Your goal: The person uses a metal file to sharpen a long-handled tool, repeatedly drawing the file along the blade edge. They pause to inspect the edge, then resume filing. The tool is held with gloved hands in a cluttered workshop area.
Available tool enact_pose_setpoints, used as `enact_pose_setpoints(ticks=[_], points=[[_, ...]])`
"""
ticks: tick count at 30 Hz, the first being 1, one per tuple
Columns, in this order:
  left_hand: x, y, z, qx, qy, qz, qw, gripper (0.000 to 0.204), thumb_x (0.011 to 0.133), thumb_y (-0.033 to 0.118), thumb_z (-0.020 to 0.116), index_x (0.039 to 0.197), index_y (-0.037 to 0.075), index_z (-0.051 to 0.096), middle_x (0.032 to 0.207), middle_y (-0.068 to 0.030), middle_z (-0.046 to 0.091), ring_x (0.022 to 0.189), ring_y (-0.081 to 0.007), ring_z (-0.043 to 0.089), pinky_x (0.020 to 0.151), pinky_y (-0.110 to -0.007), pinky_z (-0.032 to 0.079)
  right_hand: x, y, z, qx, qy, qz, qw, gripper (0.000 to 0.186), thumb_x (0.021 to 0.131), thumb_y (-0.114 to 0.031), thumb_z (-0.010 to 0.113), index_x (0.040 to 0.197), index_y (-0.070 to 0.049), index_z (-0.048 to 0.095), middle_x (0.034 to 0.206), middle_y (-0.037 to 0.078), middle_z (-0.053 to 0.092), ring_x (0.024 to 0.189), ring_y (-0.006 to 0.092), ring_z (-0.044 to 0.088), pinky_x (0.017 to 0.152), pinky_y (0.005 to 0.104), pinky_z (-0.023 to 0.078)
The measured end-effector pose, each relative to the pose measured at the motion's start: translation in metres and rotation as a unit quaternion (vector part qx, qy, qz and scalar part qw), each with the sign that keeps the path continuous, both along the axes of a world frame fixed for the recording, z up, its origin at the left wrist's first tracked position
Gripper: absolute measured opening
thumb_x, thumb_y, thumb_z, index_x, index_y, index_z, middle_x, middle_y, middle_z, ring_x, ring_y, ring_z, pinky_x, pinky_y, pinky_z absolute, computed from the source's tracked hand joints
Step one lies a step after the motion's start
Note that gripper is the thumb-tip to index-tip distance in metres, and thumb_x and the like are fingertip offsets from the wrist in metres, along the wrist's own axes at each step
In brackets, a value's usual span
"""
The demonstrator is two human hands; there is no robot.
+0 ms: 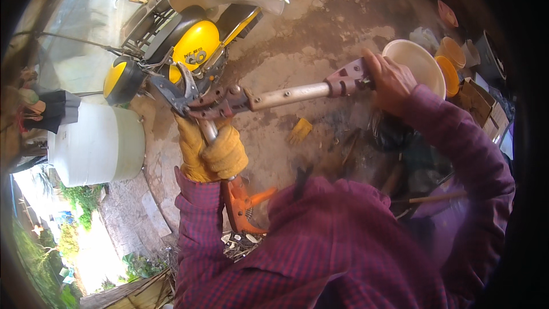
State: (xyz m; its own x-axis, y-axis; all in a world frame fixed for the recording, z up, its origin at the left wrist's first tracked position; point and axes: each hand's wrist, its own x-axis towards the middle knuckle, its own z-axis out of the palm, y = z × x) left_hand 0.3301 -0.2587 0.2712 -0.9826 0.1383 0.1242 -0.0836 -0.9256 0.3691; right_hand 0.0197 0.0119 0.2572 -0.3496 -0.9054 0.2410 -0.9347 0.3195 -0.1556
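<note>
My left hand [214, 151], in a yellow work glove, is closed around the metal tube [209, 130] of a long-handled pruner. Below the glove sits its orange handle [243, 203] with a coil spring. Dark metal jaws [170, 92] stick out above the glove. A long bar tool [291, 96] with a pale shaft and rusty, perforated brackets runs from beside those jaws to the right. My bare right hand [393, 79] is closed on its far right end. Whether the bar's left end is joined to the jaws or only touches them, I cannot tell.
A yellow-and-black motorcycle [194, 43] stands ahead on the left, with a white barrel [106, 143] nearer. Another yellow glove [299, 130] lies on the dirty floor. A cream basin [405, 57], orange buckets [447, 74] and a cardboard box [483, 106] line the right side.
</note>
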Motion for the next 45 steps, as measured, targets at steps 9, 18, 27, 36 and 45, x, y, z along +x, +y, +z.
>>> enact_pose_setpoints(ticks=[9,18,27,36,45], points=[[0.014,0.008,0.001,-0.048,-0.091,0.153,0.983,0.105,0.087,0.088,0.048,0.145,0.001,0.048,0.048,0.0069,0.024,0.037,-0.0095,0.023,0.039,-0.031,0.023,0.044,0.015,-0.027,0.001,-0.083,-0.023,0.996,0.086,0.074,-0.001,0.066,0.154,0.004,0.035,0.118,0.024,0.06,0.11,0.0432,0.06,0.089,0.0492,0.053],[0.009,0.013,-0.008,-0.202,-0.099,0.337,0.914,0.113,0.088,0.087,0.049,0.161,0.001,0.035,0.049,0.0061,0.023,0.035,-0.0082,0.017,0.037,-0.031,0.016,0.112,0.037,-0.045,0.058,-0.301,0.006,0.952,0.073,0.082,-0.02,0.077,0.145,-0.001,0.047,0.115,0.026,0.068,0.098,0.0476,0.069,0.082,0.0516,0.057],[0.003,0.0,-0.017,-0.209,-0.014,0.362,0.908,0.108,0.088,0.079,0.062,0.148,-0.009,0.046,0.061,-0.0016,0.046,0.047,-0.0129,0.041,0.045,-0.032,0.035,0.129,0.052,-0.023,0.104,-0.398,0.05,0.91,0.065,0.084,-0.02,0.074,0.141,-0.001,0.05,0.111,0.028,0.069,0.096,0.0487,0.069,0.081,0.0543,0.057],[0.01,-0.021,-0.025,-0.341,-0.02,0.396,0.853,0.094,0.086,0.071,0.073,0.135,-0.006,0.05,0.068,-0.002,0.051,0.053,-0.0153,0.045,0.05,-0.034,0.042,0.124,0.065,0.023,0.281,-0.557,0.113,0.773,0.054,0.087,-0.014,0.064,0.139,-0.003,0.052,0.085,0.028,0.071,0.082,0.0459,0.071,0.075,0.0533,0.057],[0.037,-0.059,-0.018,-0.497,-0.083,0.315,0.804,0.081,0.086,0.072,0.071,0.13,0.005,0.062,0.097,-0.0098,0.071,0.076,-0.0232,0.067,0.067,-0.038,0.057,0.124,0.079,0.076,0.383,-0.579,0.139,0.706,0.042,0.084,-0.014,0.063,0.123,-0.001,0.057,0.081,0.022,0.069,0.077,0.0423,0.071,0.07,0.0514,0.056]])
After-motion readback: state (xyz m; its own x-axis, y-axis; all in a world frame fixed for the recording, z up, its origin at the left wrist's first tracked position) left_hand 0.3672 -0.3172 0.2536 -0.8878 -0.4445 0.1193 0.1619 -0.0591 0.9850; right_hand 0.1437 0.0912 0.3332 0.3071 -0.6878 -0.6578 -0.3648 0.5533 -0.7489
